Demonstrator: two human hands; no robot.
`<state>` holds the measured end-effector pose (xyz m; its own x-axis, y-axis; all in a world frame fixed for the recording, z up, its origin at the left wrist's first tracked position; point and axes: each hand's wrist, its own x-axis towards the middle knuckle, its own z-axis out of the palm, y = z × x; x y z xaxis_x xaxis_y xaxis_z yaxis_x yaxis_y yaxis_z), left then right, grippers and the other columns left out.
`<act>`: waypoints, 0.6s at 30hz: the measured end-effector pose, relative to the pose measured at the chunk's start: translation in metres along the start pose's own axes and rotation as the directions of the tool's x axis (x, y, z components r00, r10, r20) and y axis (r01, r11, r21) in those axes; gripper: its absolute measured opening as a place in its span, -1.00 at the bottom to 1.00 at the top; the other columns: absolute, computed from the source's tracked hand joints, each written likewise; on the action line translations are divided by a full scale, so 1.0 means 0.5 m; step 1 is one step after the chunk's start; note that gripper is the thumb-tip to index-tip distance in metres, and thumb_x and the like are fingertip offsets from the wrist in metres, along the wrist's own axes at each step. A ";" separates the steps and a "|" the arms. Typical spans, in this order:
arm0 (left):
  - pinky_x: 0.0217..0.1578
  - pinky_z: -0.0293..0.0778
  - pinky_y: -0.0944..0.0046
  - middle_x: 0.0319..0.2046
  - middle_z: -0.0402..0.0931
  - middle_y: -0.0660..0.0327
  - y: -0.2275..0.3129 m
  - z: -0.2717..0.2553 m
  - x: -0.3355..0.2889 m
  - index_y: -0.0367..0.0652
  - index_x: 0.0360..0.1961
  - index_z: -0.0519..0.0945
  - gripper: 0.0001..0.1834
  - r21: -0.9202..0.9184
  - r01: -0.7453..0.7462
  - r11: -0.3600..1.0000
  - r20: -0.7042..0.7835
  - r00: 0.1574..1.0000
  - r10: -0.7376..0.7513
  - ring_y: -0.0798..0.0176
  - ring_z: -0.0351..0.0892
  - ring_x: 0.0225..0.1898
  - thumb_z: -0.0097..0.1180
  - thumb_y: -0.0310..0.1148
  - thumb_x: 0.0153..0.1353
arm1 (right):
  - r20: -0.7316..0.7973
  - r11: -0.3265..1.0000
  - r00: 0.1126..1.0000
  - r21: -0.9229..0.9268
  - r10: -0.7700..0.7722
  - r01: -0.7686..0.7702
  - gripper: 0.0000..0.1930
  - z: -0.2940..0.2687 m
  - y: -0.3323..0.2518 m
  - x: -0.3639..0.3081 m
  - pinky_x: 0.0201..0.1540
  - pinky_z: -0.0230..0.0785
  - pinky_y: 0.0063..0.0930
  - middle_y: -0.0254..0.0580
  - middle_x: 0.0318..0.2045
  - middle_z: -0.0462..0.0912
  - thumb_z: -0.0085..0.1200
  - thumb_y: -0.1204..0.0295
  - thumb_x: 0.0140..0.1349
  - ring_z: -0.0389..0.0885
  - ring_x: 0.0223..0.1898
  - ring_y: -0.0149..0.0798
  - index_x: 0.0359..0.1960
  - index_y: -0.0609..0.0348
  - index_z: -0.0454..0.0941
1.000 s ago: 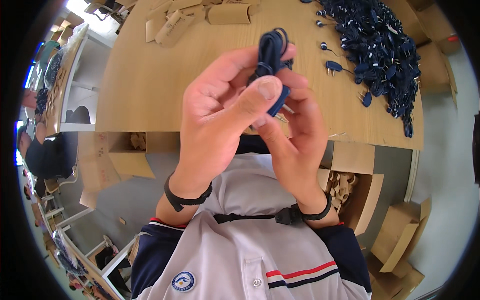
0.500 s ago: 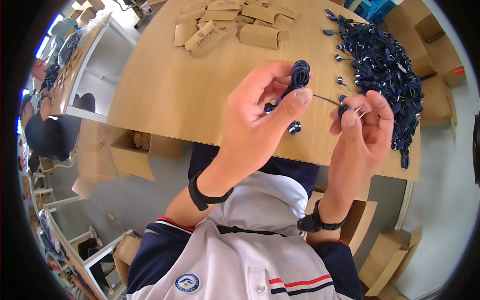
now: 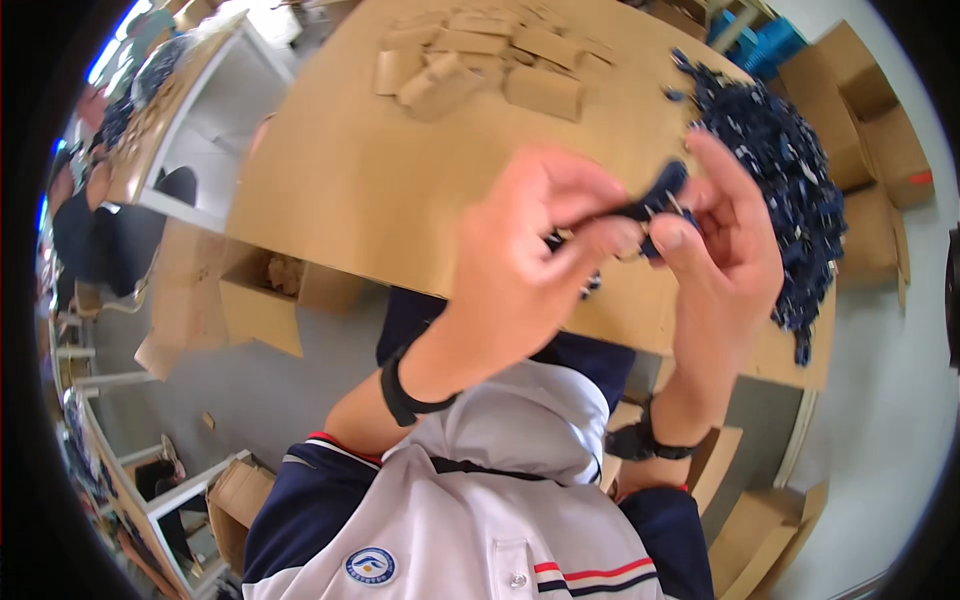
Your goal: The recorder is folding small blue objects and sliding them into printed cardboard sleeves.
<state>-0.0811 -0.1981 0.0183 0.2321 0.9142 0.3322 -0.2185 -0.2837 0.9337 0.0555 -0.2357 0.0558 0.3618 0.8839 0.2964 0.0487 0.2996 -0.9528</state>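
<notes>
My left hand (image 3: 520,245) pinches a bundled dark-blue earphone cable (image 3: 662,187) between thumb and fingers, above the near part of the table. My right hand (image 3: 735,245) is closed on the plug end of the same earphones, against the bundle; thin metal prongs (image 3: 674,203) show between the hands. White-banded earbuds (image 3: 592,286) hang below my left hand. Motion blur hides the exact finger contact. To the right, a large heap of dark-blue earphones (image 3: 785,170) covers the table edge.
Brown cardboard sleeves (image 3: 545,92) lie piled on the far side of the wooden table (image 3: 330,190). Open cardboard boxes stand on the floor at left (image 3: 262,310) and right (image 3: 765,530), others behind the heap (image 3: 840,90). A person in dark clothes (image 3: 105,245) sits at another table, left.
Both hands have come together, my right bringing the plug to the bundle. The cable stretch between them has closed up, and the bundle has tilted to the right.
</notes>
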 end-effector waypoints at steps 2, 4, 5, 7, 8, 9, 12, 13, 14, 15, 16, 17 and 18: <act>-0.23 0.55 0.35 -0.26 0.55 0.17 0.016 0.000 -0.016 -0.29 -0.17 0.56 -0.75 0.363 -0.193 0.911 0.050 0.981 0.188 0.27 0.65 -0.30 0.30 -0.50 0.13 | 0.068 0.982 0.988 -0.134 0.140 -0.130 -0.62 -0.022 -0.012 -0.009 -0.25 0.43 -0.67 -0.35 -0.32 0.51 0.19 0.65 0.11 0.51 -0.29 -0.52 0.01 0.34 0.54; -0.24 0.56 0.28 -0.26 0.54 0.16 0.009 0.005 -0.025 -0.21 -0.18 0.58 -0.79 0.179 -0.023 0.984 0.069 0.998 0.011 0.21 0.66 -0.25 0.28 -0.46 0.14 | 0.094 0.977 0.987 -0.178 0.133 -0.115 -0.72 -0.049 0.014 -0.010 -0.23 0.41 -0.62 -0.30 -0.24 0.52 0.14 0.63 0.11 0.51 -0.26 -0.46 -0.10 0.34 0.56; -0.27 0.53 0.24 -0.27 0.53 0.13 0.008 0.005 -0.015 -0.20 -0.18 0.55 -0.79 0.107 0.006 0.994 0.147 0.989 -0.022 0.14 0.64 -0.23 0.25 -0.47 0.16 | 0.142 0.979 0.989 -0.201 0.047 -0.017 -0.83 -0.068 0.019 -0.006 -0.19 0.41 -0.57 -0.21 -0.21 0.53 0.12 0.60 0.13 0.50 -0.22 -0.40 -0.22 0.34 0.55; -0.33 0.46 0.15 -0.37 0.54 0.08 -0.008 0.004 -0.007 -0.20 -0.08 0.37 -0.67 0.204 -0.179 0.962 0.270 0.955 0.120 -0.02 0.57 -0.29 0.20 -0.45 0.18 | 0.224 0.932 0.970 -0.325 -0.092 0.163 -0.81 -0.088 0.020 -0.009 -0.11 0.43 -0.48 -0.09 -0.17 0.56 0.10 0.56 0.17 0.53 -0.17 -0.32 -0.18 0.33 0.51; -0.35 0.44 0.17 -0.41 0.55 0.10 -0.002 -0.003 -0.004 -0.20 -0.06 0.31 -0.64 0.259 -0.211 0.943 0.315 0.941 0.124 -0.02 0.56 -0.30 0.18 -0.46 0.19 | 0.197 0.938 0.963 -0.259 -0.184 0.232 -0.78 -0.085 0.034 -0.005 -0.09 0.44 -0.45 -0.04 -0.15 0.57 0.09 0.53 0.21 0.54 -0.15 -0.29 -0.12 0.34 0.48; -0.35 0.44 0.17 -0.41 0.55 0.10 0.004 -0.013 -0.001 -0.20 -0.06 0.31 -0.64 0.296 -0.225 0.928 0.290 0.947 0.137 -0.02 0.56 -0.30 0.18 -0.46 0.19 | 0.161 0.934 0.951 -0.201 -0.265 0.294 -0.74 -0.082 0.049 -0.001 -0.06 0.45 -0.42 0.01 -0.14 0.58 0.08 0.49 0.25 0.56 -0.13 -0.26 -0.06 0.34 0.44; -0.35 0.41 0.19 -0.30 0.55 0.12 0.010 -0.028 0.008 -0.21 -0.05 0.30 -0.66 0.091 -0.128 0.988 0.403 0.912 0.081 0.05 0.56 -0.27 0.08 -0.60 0.16 | 0.184 0.937 0.941 -0.157 -0.282 0.312 -0.78 -0.069 0.042 0.013 0.07 0.38 -0.41 -0.01 -0.10 0.58 0.03 0.44 0.32 0.55 -0.08 -0.26 -0.08 0.28 0.40; -0.35 0.41 0.19 -0.30 0.55 0.12 0.004 -0.029 0.020 -0.21 -0.05 0.30 -0.66 0.097 -0.142 0.985 0.401 0.912 0.092 0.05 0.56 -0.27 0.08 -0.60 0.16 | 0.150 0.916 0.932 -0.185 -0.331 0.355 -0.77 -0.058 0.039 0.019 0.05 0.40 -0.42 0.00 -0.12 0.59 0.04 0.41 0.35 0.56 -0.10 -0.26 -0.07 0.29 0.40; -0.33 0.42 0.19 -0.24 0.54 0.12 0.000 -0.030 0.032 -0.21 -0.04 0.30 -0.65 0.036 -0.141 0.989 0.354 0.928 0.119 0.07 0.56 -0.24 0.06 -0.60 0.16 | 0.133 0.898 0.923 -0.217 -0.360 0.382 -0.73 -0.040 0.032 0.015 -0.01 0.45 -0.44 0.01 -0.15 0.60 0.00 0.42 0.39 0.58 -0.14 -0.25 0.02 0.33 0.40; -0.31 0.42 0.20 -0.19 0.53 0.11 -0.001 -0.033 0.040 -0.22 -0.02 0.30 -0.64 -0.027 -0.139 0.990 0.305 0.942 0.141 0.10 0.56 -0.22 0.04 -0.61 0.16 | 0.134 0.896 0.920 -0.212 -0.369 0.391 -0.73 -0.029 0.028 0.017 -0.01 0.45 -0.44 0.01 -0.15 0.60 0.00 0.42 0.39 0.58 -0.14 -0.25 0.02 0.33 0.40; -0.31 0.42 0.20 -0.19 0.53 0.11 0.010 -0.037 0.049 -0.22 -0.02 0.30 -0.64 -0.030 -0.146 0.989 0.307 0.940 0.148 0.10 0.56 -0.22 0.04 -0.61 0.16 | 0.124 0.828 0.871 -0.271 -0.476 0.491 -0.71 -0.023 0.029 0.021 -0.03 0.47 -0.44 0.02 -0.15 0.60 -0.02 0.44 0.40 0.59 -0.16 -0.24 0.07 0.36 0.38; -0.29 0.42 0.21 -0.17 0.51 0.11 0.030 -0.040 0.059 -0.21 -0.02 0.31 -0.64 0.041 -0.127 0.991 0.337 0.936 0.106 0.12 0.55 -0.19 0.03 -0.59 0.16 | 0.120 0.747 0.810 -0.330 -0.574 0.578 -0.68 -0.018 0.029 0.025 -0.05 0.49 -0.45 0.03 -0.15 0.60 -0.05 0.46 0.41 0.60 -0.18 -0.23 0.12 0.39 0.36; -0.26 0.42 0.22 -0.16 0.50 0.11 0.041 -0.043 0.065 -0.21 -0.01 0.32 -0.64 0.114 -0.108 0.988 0.362 0.930 0.060 0.14 0.54 -0.17 0.03 -0.58 0.16 | 0.121 0.744 0.808 -0.330 -0.577 0.581 -0.68 -0.014 0.028 0.030 -0.05 0.49 -0.45 0.03 -0.15 0.60 -0.05 0.46 0.41 0.60 -0.18 -0.23 0.12 0.39 0.36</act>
<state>-0.0983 -0.1682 0.0455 0.5457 0.7290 0.4133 -0.1329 -0.4117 0.9016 0.0680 -0.2205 0.0463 0.1512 0.5848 0.7970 0.5535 0.6179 -0.5584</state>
